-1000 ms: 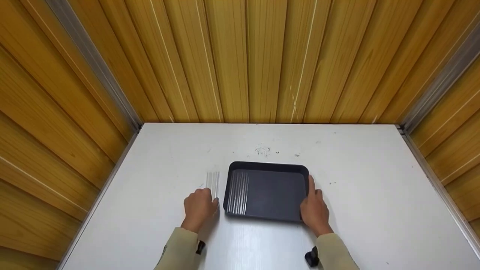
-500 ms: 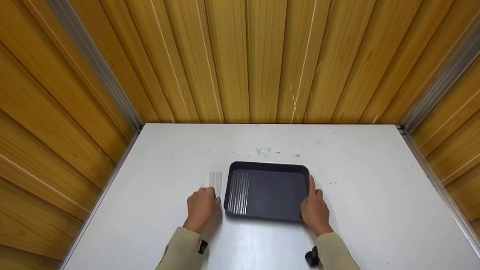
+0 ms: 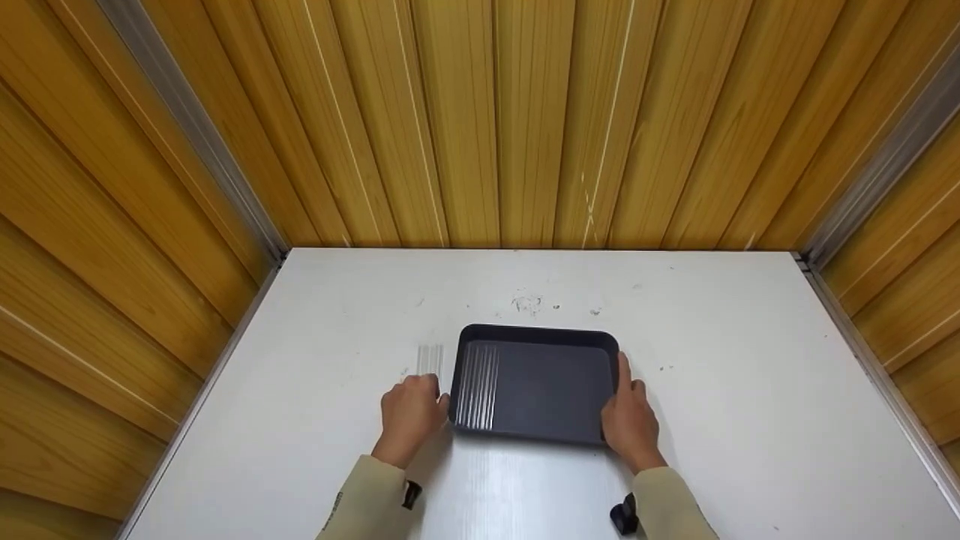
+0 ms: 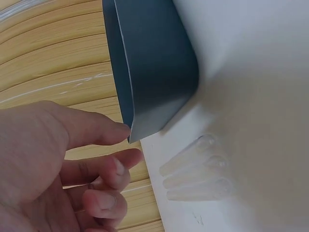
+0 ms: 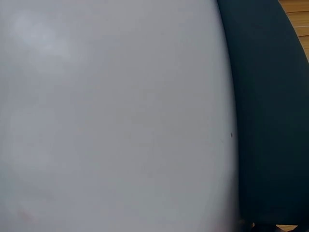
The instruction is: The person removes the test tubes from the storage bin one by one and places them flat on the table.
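A dark grey rectangular baking tray (image 3: 555, 391) rests on the white table. Several clear tubes (image 3: 477, 386) lie side by side along its left end. Outside the tray to the left are three more clear tubes (image 4: 195, 171), partly hidden by my left hand in the head view. My left hand (image 3: 412, 416) is at the tray's near left corner, thumb tip right at the rim and other fingers loosely bent with nothing between them. My right hand (image 3: 630, 416) grips the tray's right side, thumb toward the inside and index finger stretched along the outer wall.
The white table (image 3: 750, 360) carries a few dark marks behind the tray. Yellow wood-look panels (image 3: 525, 120) enclose the back and both sides, with metal strips (image 3: 187, 120) in the corners. A small black device (image 3: 624, 516) sits at the right wrist.
My left hand has shifted rightward from over the loose tubes to the tray's left edge. Those tubes slid slightly right, then stopped. My right hand and the tray have stayed put.
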`<state>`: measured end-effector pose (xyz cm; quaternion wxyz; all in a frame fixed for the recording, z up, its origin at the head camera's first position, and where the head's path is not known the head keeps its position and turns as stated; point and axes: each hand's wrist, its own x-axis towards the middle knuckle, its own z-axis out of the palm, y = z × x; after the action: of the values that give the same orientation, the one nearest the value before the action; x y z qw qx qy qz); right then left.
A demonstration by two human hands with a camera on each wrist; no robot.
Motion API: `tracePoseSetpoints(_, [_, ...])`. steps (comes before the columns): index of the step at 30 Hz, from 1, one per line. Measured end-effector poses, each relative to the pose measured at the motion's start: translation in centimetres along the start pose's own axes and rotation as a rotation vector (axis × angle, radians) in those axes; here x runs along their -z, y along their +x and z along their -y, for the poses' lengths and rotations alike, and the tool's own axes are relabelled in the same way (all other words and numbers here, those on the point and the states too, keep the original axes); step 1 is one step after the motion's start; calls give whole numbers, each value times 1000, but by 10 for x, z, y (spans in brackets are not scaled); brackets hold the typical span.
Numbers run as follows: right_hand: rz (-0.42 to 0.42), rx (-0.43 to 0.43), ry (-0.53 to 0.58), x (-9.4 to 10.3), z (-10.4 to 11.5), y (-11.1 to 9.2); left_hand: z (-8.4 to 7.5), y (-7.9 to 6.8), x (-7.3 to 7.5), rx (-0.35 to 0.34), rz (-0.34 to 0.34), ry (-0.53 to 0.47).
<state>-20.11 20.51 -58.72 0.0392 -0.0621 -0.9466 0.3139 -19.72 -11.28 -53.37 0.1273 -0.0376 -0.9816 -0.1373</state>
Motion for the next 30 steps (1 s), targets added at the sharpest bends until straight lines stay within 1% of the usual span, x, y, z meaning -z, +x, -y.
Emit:
tracePoseSetpoints(6, [0,-7,-3,1,1,0,-5,0,0,-10,3,-25])
tracePoseSetpoints(11, [4,-3,1,1,1,0,-9,0,-2,-16,-1,-25])
tracePoseSetpoints(18, [3,-10,-6,1,0,0,-15,3,-3,-5,43,-33])
tracePoseSetpoints(21, [12,-19,-1,2,0,1,-18,3,-4,-21,33,-33])
tracePoseSetpoints(26, [20,-8,21,3,0,1,-23,2,-6,-67,-8,-33])
tracePoseSetpoints(30, [18,-7,29,3,0,2,-29,2,-9,-87,-15,-31])
